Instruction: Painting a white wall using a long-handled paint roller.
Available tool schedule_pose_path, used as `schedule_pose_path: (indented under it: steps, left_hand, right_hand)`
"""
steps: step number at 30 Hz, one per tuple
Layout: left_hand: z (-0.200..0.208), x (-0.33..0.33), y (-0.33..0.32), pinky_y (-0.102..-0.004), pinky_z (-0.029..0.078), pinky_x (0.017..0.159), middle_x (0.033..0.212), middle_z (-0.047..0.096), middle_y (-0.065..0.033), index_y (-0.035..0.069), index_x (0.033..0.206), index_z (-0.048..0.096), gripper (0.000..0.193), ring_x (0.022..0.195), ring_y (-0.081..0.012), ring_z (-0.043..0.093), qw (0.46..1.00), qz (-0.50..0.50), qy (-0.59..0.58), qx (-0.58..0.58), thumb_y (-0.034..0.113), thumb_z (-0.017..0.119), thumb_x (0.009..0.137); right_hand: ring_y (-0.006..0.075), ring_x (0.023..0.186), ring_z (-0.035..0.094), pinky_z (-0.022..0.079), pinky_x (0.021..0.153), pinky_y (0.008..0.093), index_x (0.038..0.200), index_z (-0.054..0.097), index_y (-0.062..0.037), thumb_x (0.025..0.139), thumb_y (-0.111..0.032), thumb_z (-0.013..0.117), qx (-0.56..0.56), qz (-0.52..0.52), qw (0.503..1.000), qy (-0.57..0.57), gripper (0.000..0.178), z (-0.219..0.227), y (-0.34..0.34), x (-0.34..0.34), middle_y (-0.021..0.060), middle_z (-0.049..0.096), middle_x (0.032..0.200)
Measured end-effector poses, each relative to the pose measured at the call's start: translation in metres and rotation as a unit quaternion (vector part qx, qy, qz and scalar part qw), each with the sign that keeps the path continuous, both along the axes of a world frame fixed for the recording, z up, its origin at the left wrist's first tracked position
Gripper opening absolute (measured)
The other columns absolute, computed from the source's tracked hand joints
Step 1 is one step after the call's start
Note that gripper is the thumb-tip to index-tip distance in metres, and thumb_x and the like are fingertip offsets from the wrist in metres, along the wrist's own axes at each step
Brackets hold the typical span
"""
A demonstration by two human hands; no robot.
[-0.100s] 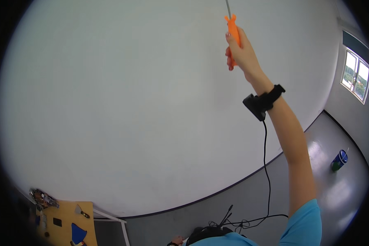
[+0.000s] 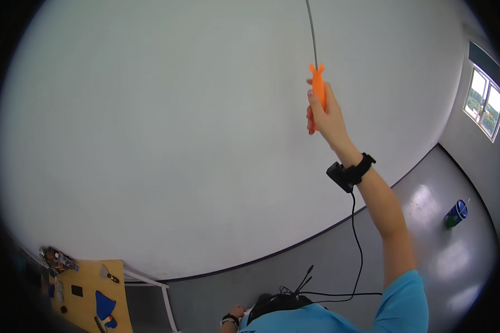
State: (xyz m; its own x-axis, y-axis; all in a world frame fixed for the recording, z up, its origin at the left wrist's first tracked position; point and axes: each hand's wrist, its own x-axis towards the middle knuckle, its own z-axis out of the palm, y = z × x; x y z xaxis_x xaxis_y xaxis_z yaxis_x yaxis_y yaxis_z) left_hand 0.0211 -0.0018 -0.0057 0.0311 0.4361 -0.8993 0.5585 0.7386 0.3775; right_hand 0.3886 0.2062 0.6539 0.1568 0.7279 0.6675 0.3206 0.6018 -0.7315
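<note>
My right hand (image 2: 330, 121) is raised in front of a broad pale wall (image 2: 166, 139). Its fingers wrap round the orange handle of a paint roller (image 2: 319, 89), thumb lying along the grip. A thin metal rod runs up from the handle and leaves the top of the picture, so the roller's head is hidden. Low down at my waist is my left hand (image 2: 237, 312), near the black gear there; its fingers are too small and partly covered to read.
At lower left stands a yellow-topped table (image 2: 89, 272) bearing a putty knife (image 2: 109, 274), a blue flat piece (image 2: 104, 304) and other small items. A blue-green bucket (image 2: 455, 214) sits on the grey floor at right. A black cable (image 2: 361, 250) hangs from my right wrist.
My right hand has come lower in the picture with the paint roller, showing more of its rod. My left hand shows a little more at the lower edge.
</note>
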Motion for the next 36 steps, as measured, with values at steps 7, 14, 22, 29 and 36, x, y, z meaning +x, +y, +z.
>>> schedule_pose_path:
  steps: [7,14,22,29,36]
  left_hand:
    - [-0.025,0.004,-0.031,-0.0423,0.048,0.085,0.102,0.068,-0.0158,0.008,0.099,0.071,0.032,0.097,-0.0331,0.061,0.975,-0.072,0.019,0.209,0.029,0.049,0.089]
    - [-0.033,0.002,-0.049,-0.0428,0.048,0.087,0.103,0.068,-0.0161,0.009,0.096,0.072,0.031,0.099,-0.0345,0.062,0.974,-0.085,0.024,0.207,0.028,0.049,0.089]
    - [-0.041,0.000,-0.054,-0.0404,0.048,0.083,0.100,0.068,-0.0156,0.006,0.098,0.071,0.031,0.095,-0.0325,0.063,0.966,-0.094,0.007,0.242,0.029,0.052,0.089]
    - [-0.047,-0.004,-0.048,-0.0424,0.048,0.087,0.102,0.068,-0.0155,0.012,0.098,0.071,0.031,0.098,-0.0340,0.062,0.966,-0.130,0.017,0.224,0.028,0.047,0.089]
    - [-0.016,-0.003,-0.041,-0.0414,0.048,0.081,0.094,0.068,-0.0166,0.009,0.097,0.070,0.029,0.092,-0.0337,0.063,0.950,-0.143,0.006,0.279,0.026,0.047,0.091]
  right_hand:
    - [0.0089,0.046,0.052,0.042,0.045,0.0237,0.101,0.047,-0.0052,0.099,-0.023,0.049,-0.148,-0.014,0.988,0.031,0.018,-0.229,-0.048,0.008,0.0019,0.051,0.060]
    - [0.0109,0.050,0.055,0.045,0.049,0.0256,0.100,0.045,-0.0051,0.098,-0.019,0.052,-0.287,-0.015,0.957,0.042,0.015,-0.370,-0.132,0.016,0.0031,0.055,0.063]
    - [0.0274,0.057,0.063,0.047,0.054,0.0347,0.111,0.045,-0.0044,0.095,-0.020,0.055,-0.424,-0.065,0.903,-0.038,0.025,-0.424,-0.230,0.040,0.0143,0.060,0.070]
    - [0.0322,0.056,0.062,0.044,0.051,0.0372,0.110,0.050,-0.0030,0.093,-0.019,0.057,-0.449,-0.108,0.882,-0.099,0.025,-0.396,-0.295,0.037,0.0157,0.057,0.065]
    - [0.0265,0.050,0.059,0.042,0.048,0.0336,0.109,0.057,-0.0014,0.091,-0.019,0.060,-0.455,-0.139,0.875,-0.094,0.025,-0.312,-0.325,0.021,0.0148,0.055,0.060]
